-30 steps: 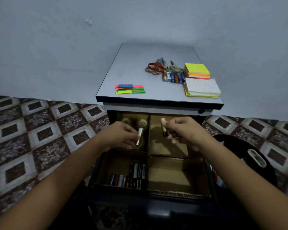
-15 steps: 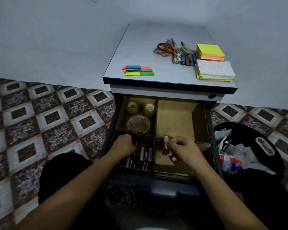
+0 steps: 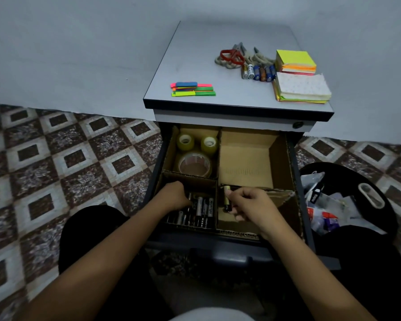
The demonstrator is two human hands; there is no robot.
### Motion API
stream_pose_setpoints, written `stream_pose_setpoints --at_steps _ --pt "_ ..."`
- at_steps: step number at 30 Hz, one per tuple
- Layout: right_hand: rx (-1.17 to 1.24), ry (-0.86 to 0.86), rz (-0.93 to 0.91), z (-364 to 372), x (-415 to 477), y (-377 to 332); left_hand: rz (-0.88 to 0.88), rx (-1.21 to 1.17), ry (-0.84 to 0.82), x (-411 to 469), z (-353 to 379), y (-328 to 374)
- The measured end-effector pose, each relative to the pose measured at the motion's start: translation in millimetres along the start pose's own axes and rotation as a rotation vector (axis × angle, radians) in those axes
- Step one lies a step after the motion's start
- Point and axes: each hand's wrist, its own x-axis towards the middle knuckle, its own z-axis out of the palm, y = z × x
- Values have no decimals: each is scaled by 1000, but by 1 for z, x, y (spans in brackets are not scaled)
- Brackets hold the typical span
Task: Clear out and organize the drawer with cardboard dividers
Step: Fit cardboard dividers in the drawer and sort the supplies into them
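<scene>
Drawer point(image 3: 292, 158), pulled out from under a grey desk point(image 3: 195, 54), lined with cardboard dividers point(image 3: 218, 158) that split it into four compartments. Back left compartment: two small tape rolls point(image 3: 185, 142) side by side at the rear and one large tape roll point(image 3: 195, 164) just in front of them. Front left compartment: stored batteries point(image 3: 204, 210) lying side by side in rows; the left hand point(image 3: 174, 196) reaches down onto their left end, fingers curled under, and whether its grip holds anything cannot be told. Front right compartment: the right hand point(image 3: 250, 205), its grip pinched on a gold-and-black battery point(image 3: 227, 199), held roughly upright just beside the centre divider. On the desk: coloured strips point(image 3: 193, 89) stacked near the front left; red-handled scissors point(image 3: 232, 55) lying on a coil of cord point(image 3: 225, 63) towards the back; a row of batteries point(image 3: 259, 72) just beside these; a neon sticky-note block point(image 3: 295, 61) at the back right; a white paper pad point(image 3: 302, 88) in front of it. On the patterned tile floor point(image 3: 56, 158), right of the drawer: a black bin point(image 3: 347, 172) holding wrappers and scraps.
</scene>
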Motion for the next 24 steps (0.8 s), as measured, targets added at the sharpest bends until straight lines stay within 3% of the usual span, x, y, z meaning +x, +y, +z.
stream_pose_setpoints --at_steps 5,10,19,21,24 --pt "116 -41 21 6 -5 -6 78 -135 127 -17 -6 6" --pt "149 -89 14 15 -7 -9 126 -812 -8 -42 -8 18" --pt "47 -54 -8 20 -11 -10 93 -976 -67 -49 -4 20" --pt "-97 25 -66 10 -13 -10 43 -971 -38 -46 -7 18" --pt "-486 207 -241 -13 -18 -8 -30 -760 77 -37 -10 9"
